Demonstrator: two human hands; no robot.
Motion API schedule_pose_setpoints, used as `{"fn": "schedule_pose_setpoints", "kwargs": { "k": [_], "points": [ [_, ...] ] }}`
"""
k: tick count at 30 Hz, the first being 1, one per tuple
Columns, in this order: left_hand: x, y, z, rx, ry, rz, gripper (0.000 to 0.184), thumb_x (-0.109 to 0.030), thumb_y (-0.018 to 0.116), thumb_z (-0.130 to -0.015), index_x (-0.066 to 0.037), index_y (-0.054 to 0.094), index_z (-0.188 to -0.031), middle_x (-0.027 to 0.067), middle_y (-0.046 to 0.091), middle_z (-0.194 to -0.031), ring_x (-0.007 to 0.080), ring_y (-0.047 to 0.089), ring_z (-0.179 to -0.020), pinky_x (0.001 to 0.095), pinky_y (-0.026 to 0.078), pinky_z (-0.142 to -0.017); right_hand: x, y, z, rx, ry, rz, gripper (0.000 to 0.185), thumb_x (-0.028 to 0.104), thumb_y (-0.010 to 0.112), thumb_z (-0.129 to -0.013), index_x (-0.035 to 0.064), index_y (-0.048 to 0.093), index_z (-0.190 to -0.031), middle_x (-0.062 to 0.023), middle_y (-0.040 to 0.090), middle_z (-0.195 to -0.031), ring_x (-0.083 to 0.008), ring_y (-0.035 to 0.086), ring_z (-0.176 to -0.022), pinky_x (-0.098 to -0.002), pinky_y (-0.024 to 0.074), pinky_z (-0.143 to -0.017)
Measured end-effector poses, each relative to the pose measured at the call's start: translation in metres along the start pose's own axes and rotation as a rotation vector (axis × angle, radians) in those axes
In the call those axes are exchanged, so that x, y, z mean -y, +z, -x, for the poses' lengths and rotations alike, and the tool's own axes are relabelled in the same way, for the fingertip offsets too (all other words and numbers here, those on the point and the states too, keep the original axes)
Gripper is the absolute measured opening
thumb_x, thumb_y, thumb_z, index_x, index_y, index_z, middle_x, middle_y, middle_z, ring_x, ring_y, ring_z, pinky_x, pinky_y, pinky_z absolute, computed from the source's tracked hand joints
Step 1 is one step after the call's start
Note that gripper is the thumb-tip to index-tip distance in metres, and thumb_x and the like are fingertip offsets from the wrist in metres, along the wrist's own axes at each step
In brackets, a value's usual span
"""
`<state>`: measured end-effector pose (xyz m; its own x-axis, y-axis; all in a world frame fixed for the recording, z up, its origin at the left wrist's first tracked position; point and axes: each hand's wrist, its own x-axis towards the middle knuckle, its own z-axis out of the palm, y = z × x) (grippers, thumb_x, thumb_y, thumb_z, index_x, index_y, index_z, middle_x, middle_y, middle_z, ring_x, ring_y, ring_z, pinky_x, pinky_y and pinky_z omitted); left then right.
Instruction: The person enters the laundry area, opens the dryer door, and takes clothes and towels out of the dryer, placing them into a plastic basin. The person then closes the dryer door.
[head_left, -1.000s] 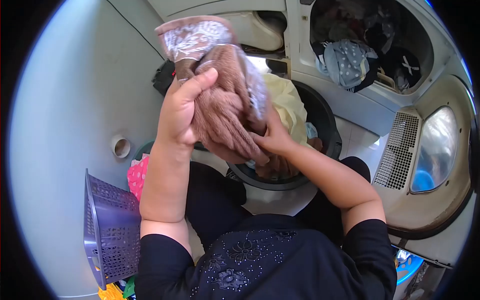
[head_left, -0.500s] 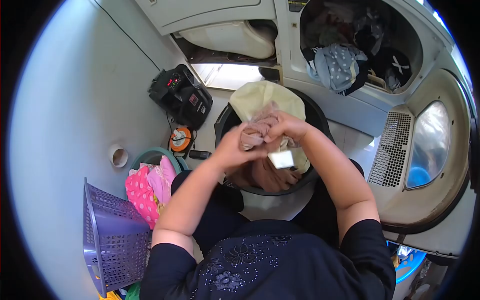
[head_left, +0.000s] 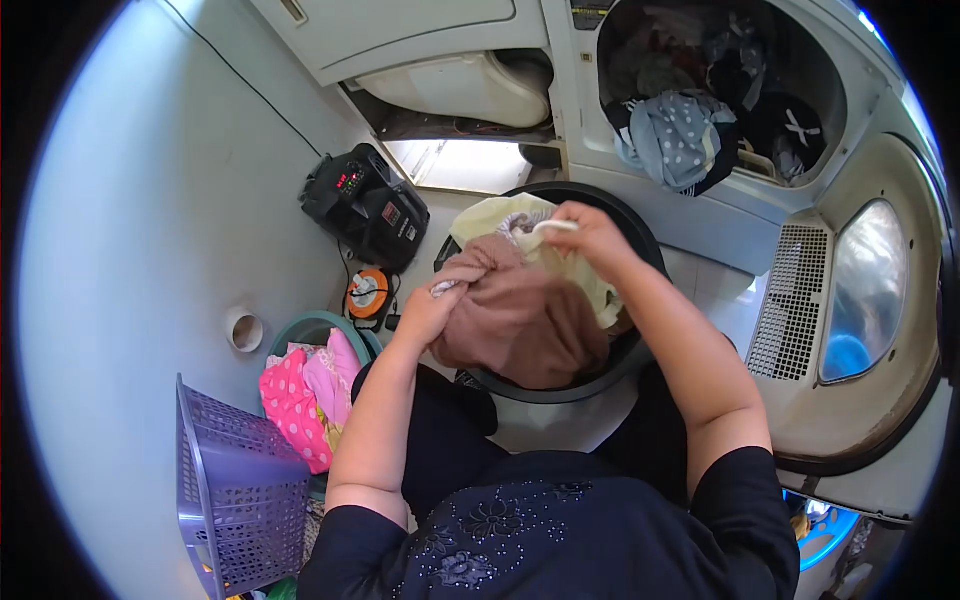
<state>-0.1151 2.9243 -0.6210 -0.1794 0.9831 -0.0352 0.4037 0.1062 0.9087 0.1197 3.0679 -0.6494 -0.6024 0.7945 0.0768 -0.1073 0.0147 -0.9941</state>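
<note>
A brown garment hangs bunched over a round black tub between my knees. My left hand is closed on its gathered left side. Up at the tub's far right, my right hand pinches a small white tag-like piece; whether it is joined to the garment I cannot tell. Grey-white patterned fabric shows just left of that hand. Behind the brown garment lies pale yellow cloth, partly covered.
An open dryer holds clothes, with a polka-dot grey cloth over its rim. Its door swings out to the right. At left stand a black speaker, an orange cord reel, a green tub of pink clothes and a purple basket.
My hands have moved apart, the left down and left, the right slightly up. The bunched brown garment has spread open between them, and the white piece has risen with my right hand.
</note>
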Motion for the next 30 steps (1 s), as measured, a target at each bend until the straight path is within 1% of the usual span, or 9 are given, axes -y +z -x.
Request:
{"fn": "schedule_pose_setpoints", "kwargs": {
  "k": [1, 7, 11, 12, 17, 22, 26, 29, 30],
  "points": [
    [0.000, -0.006, 0.000, 0.041, -0.006, -0.114, 0.020, -0.016, 0.051, -0.083, -0.009, 0.063, -0.096, 0.0052, 0.061, -0.095, 0.0178, 0.054, -0.089, 0.0244, 0.041, -0.081, -0.002, -0.007, -0.003, -0.010, 0.031, -0.214, 0.007, 0.010, 0.059, -0.080, 0.0052, 0.054, -0.080, -0.0055, 0.059, -0.080, -0.0102, 0.053, -0.071, -0.0183, 0.0420, -0.066],
    [0.020, -0.011, -0.001, 0.001, -0.052, -0.487, 0.022, -0.020, 0.057, -0.080, -0.009, 0.061, -0.099, 0.0053, 0.061, -0.092, 0.0216, 0.055, -0.090, 0.0267, 0.042, -0.080, 0.022, 0.005, 0.003, -0.054, -0.050, -0.572, 0.008, 0.012, 0.055, -0.086, 0.0047, 0.053, -0.084, -0.0049, 0.059, -0.084, -0.0106, 0.055, -0.073, -0.0202, 0.0461, -0.068],
    [0.011, 0.029, 0.002, -0.596, 0.388, -0.924, 0.029, -0.023, 0.062, -0.077, -0.006, 0.058, -0.101, 0.0085, 0.061, -0.090, 0.0256, 0.056, -0.088, 0.0295, 0.043, -0.077, 0.018, 0.036, 0.011, 0.036, -0.008, -0.490, 0.011, 0.016, 0.054, -0.087, 0.0063, 0.049, -0.085, -0.0093, 0.061, -0.089, -0.0131, 0.056, -0.073, -0.0247, 0.0486, -0.070],
    [0.010, 0.033, 0.000, -0.592, 0.391, -0.925, 0.029, -0.023, 0.062, -0.077, -0.006, 0.058, -0.101, 0.0085, 0.061, -0.090, 0.0256, 0.056, -0.088, 0.0295, 0.043, -0.077, 0.018, 0.039, 0.012, 0.032, -0.010, -0.491, 0.011, 0.016, 0.054, -0.087, 0.0063, 0.049, -0.085, -0.0093, 0.061, -0.089, -0.0131, 0.056, -0.073, -0.0247, 0.0486, -0.070],
    [0.010, 0.043, 0.000, -0.170, 0.589, -0.660, 0.032, -0.021, 0.065, -0.074, -0.005, 0.057, -0.101, 0.0097, 0.061, -0.090, 0.0247, 0.057, -0.083, 0.0290, 0.043, -0.075, 0.016, 0.043, 0.016, 0.047, 0.119, -0.353, 0.007, 0.011, 0.052, -0.088, 0.0063, 0.050, -0.083, -0.0062, 0.059, -0.082, -0.0098, 0.055, -0.069, -0.0186, 0.0470, -0.061],
    [0.012, 0.026, -0.007, 0.023, 0.196, -0.099, 0.028, -0.020, 0.062, -0.077, -0.005, 0.058, -0.100, 0.0102, 0.062, -0.092, 0.0232, 0.058, -0.081, 0.0272, 0.044, -0.074, -0.002, 0.010, -0.001, -0.092, 0.083, -0.383, 0.011, 0.013, 0.060, -0.082, 0.0072, 0.050, -0.083, -0.0032, 0.053, -0.076, -0.0120, 0.051, -0.068, -0.0222, 0.0442, -0.065],
    [0.010, 0.021, -0.017, -0.041, -0.003, 0.050, 0.030, -0.015, 0.054, -0.084, 0.002, 0.052, -0.109, 0.0090, 0.060, -0.097, 0.0152, 0.055, -0.084, 0.0225, 0.042, -0.078, 0.003, 0.028, 0.001, -0.720, -0.544, 0.646, 0.020, 0.009, 0.066, -0.071, 0.0044, 0.050, -0.082, -0.0041, 0.053, -0.076, -0.0135, 0.048, -0.070, -0.0255, 0.0419, -0.063],
    [0.004, 0.028, -0.016, -0.055, -0.046, 0.287, 0.028, -0.015, 0.052, -0.085, 0.002, 0.053, -0.108, 0.0093, 0.060, -0.097, 0.0157, 0.055, -0.084, 0.0225, 0.042, -0.078, -0.005, 0.063, 0.012, -0.146, -0.301, 0.145, 0.029, 0.014, 0.067, -0.063, 0.0036, 0.053, -0.085, -0.0064, 0.055, -0.083, -0.0188, 0.049, -0.076, -0.0295, 0.0417, -0.072],
    [0.002, 0.030, -0.014, -0.061, -0.071, 0.402, 0.028, -0.015, 0.051, -0.086, 0.002, 0.053, -0.108, 0.0094, 0.060, -0.097, 0.0160, 0.055, -0.084, 0.0226, 0.042, -0.078, -0.014, 0.067, 0.016, -0.131, -0.282, 0.236, 0.028, 0.013, 0.065, -0.063, 0.0031, 0.054, -0.088, -0.0074, 0.056, -0.084, -0.0187, 0.050, -0.077, -0.0280, 0.0419, -0.071]
  ]
}}
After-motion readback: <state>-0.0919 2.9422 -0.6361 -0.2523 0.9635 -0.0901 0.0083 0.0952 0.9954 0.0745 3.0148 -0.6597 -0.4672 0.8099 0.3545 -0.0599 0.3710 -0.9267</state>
